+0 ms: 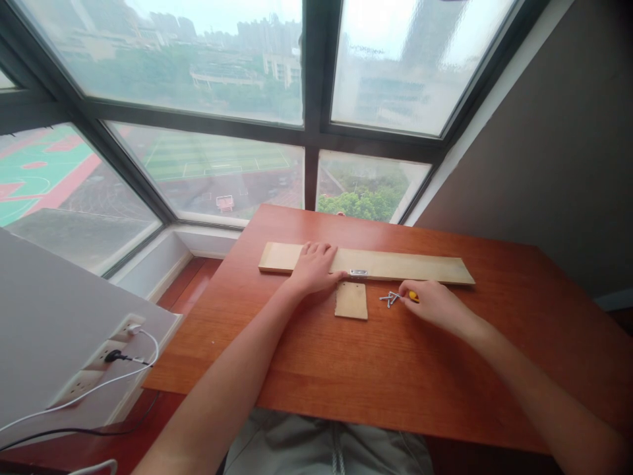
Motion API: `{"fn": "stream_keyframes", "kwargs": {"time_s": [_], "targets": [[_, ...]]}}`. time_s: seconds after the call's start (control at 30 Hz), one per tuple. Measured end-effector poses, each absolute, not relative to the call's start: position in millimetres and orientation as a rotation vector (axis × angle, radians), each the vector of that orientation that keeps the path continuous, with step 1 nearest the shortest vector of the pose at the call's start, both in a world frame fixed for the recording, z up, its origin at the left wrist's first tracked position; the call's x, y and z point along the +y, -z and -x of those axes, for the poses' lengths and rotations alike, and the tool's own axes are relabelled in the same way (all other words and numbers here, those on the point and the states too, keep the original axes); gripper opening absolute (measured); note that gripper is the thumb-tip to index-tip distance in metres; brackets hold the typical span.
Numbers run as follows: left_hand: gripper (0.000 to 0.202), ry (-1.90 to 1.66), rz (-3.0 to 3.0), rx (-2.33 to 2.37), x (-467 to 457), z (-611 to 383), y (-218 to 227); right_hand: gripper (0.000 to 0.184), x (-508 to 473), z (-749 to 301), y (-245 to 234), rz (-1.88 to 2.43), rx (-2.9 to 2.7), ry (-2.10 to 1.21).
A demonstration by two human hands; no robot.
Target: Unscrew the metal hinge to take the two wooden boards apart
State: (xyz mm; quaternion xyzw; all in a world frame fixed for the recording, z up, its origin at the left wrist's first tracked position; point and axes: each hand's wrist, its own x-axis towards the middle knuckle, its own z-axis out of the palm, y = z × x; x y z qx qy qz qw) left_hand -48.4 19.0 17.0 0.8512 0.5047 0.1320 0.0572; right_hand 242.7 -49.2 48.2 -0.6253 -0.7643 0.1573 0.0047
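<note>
My left hand (316, 267) lies with its fingers stretched over a long pale wooden board (410, 265), pressing on its left part. Its thumb reaches the front edge, beside a small metal hinge-like plate (359, 273) at the board's edge. Just in front of the plate is a small square wooden piece (351, 301) with small holes along its far edge. My right hand (432, 303) is closed around what looks like a yellow-handled screwdriver (414, 297), most of it hidden by the fingers. Its fingertips are at a small pile of silver screws (390, 299) on the table.
The reddish-brown wooden table (316, 376) carries all of these things. Behind it stand large dark-framed windows (311, 79). On the left, a low white wall has power sockets (106, 356) with a white cable (153, 346) and a black plug (113, 355).
</note>
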Motion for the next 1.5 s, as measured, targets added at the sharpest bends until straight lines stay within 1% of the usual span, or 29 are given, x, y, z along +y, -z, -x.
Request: {"fn": "stream_keyframes", "kwargs": {"time_s": [0.9, 1.1, 1.5], "targets": [[0.064, -0.408, -2.569, 1.529, 18.7, 48.6, -16.3, 0.013, -49.1, -243.0, -47.1, 2.005, -2.373, -0.498], [0.064, -0.412, -2.578, 1.529, 19.1, 48.9, -15.4, 0.019, -52.7, -235.6, -49.5, 2.101, -2.355, -0.437], [0.064, -0.409, -2.567, 1.518, 19.4, 48.7, -16.7, 0.017, -52.7, -237.6, -43.4, 2.135, -2.414, -0.404]]}}
